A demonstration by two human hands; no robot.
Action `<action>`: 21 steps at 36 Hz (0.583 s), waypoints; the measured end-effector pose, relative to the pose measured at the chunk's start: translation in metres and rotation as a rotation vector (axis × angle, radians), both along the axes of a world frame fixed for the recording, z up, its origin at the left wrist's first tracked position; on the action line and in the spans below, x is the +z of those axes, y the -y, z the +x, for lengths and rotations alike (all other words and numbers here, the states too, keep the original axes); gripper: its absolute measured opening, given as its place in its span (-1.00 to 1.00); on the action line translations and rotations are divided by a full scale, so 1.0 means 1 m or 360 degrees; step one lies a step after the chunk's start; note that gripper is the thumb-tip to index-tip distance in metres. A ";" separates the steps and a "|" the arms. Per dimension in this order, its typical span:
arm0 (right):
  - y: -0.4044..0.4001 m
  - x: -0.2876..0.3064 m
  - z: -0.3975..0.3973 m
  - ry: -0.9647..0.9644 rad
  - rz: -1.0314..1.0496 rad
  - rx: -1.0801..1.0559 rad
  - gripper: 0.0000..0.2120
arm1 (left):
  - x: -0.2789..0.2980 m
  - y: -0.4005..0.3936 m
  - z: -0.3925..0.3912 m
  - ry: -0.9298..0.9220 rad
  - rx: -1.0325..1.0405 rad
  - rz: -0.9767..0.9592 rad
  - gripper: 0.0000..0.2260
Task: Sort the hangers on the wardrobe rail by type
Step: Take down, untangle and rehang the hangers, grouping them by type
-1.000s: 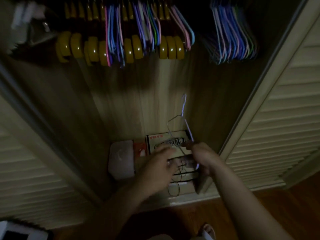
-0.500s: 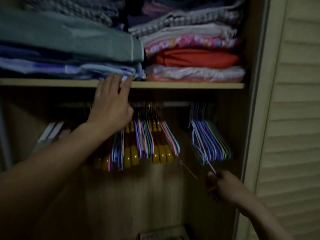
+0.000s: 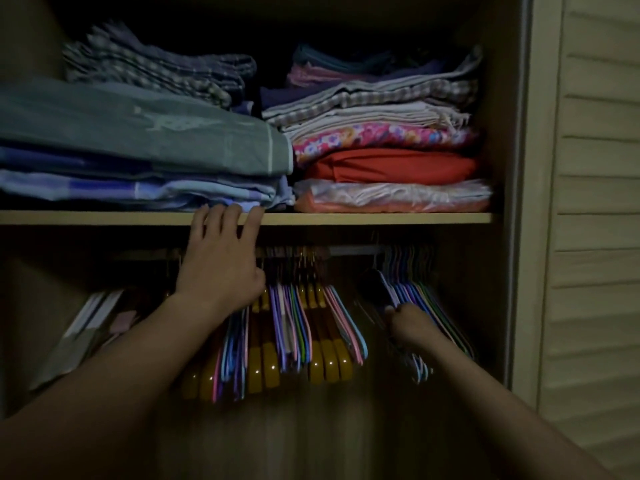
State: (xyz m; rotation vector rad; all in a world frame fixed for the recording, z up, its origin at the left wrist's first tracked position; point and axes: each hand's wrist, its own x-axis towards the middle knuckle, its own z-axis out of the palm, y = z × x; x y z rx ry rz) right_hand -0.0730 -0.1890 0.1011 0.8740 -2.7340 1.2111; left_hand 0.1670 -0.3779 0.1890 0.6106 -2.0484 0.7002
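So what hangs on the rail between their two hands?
In the head view, mixed yellow wooden hangers and thin coloured wire hangers hang between the left hand and right hand.

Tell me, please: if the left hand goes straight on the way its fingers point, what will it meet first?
The left hand points up and inward; its fingertips already lie at the shelf edge. Beyond that, probably the folded blue cloth, though depth is unclear.

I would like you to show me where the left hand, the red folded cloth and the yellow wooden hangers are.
left hand point(image 3: 218, 271), head view, on the back of the hand.
red folded cloth point(image 3: 388, 164), head view, on its front folded edge.
yellow wooden hangers point(image 3: 329, 362), head view, on the shoulder end of one hanger.
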 end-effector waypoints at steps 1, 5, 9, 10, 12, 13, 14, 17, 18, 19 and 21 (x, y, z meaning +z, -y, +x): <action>0.003 0.001 -0.002 0.0000 0.0036 -0.0008 -0.66 | 0.001 0.001 0.001 0.0013 0.0004 -0.0004 -0.14; 0.005 -0.006 -0.008 -0.0006 0.0302 -0.0021 -0.80 | 0.002 0.001 -0.001 0.0049 0.0060 0.0019 -0.12; -0.001 -0.014 -0.002 -0.0379 0.0534 -0.0138 -0.91 | 0.000 0.002 -0.002 0.0047 0.0081 0.0020 -0.12; -0.003 -0.016 0.001 -0.0531 0.0611 -0.0186 -0.80 | 0.000 0.003 -0.002 0.0045 0.0074 0.0018 -0.11; -0.004 -0.024 0.006 -0.0832 0.0751 -0.0283 -0.52 | -0.001 0.003 -0.003 0.0041 0.0071 0.0008 -0.11; -0.004 -0.028 0.007 -0.0935 0.0803 -0.0292 -0.42 | -0.001 0.003 -0.003 0.0036 0.0074 0.0006 -0.11; -0.004 -0.031 0.007 -0.0997 0.0851 -0.0287 -0.37 | -0.001 0.003 -0.004 0.0032 0.0075 0.0009 -0.10; -0.006 -0.034 0.005 -0.1130 0.0961 -0.0234 -0.42 | -0.001 0.002 -0.004 0.0023 0.0066 0.0012 -0.10; -0.008 -0.033 0.005 -0.1161 0.0982 -0.0225 -0.45 | -0.001 0.002 -0.004 0.0021 0.0061 0.0009 -0.10; -0.010 -0.032 0.004 -0.1181 0.0988 -0.0226 -0.48 | -0.001 0.002 -0.004 0.0019 0.0057 0.0008 -0.10; -0.013 -0.029 0.004 -0.1174 0.1013 -0.0253 -0.51 | -0.002 0.001 -0.004 0.0019 0.0049 0.0017 -0.10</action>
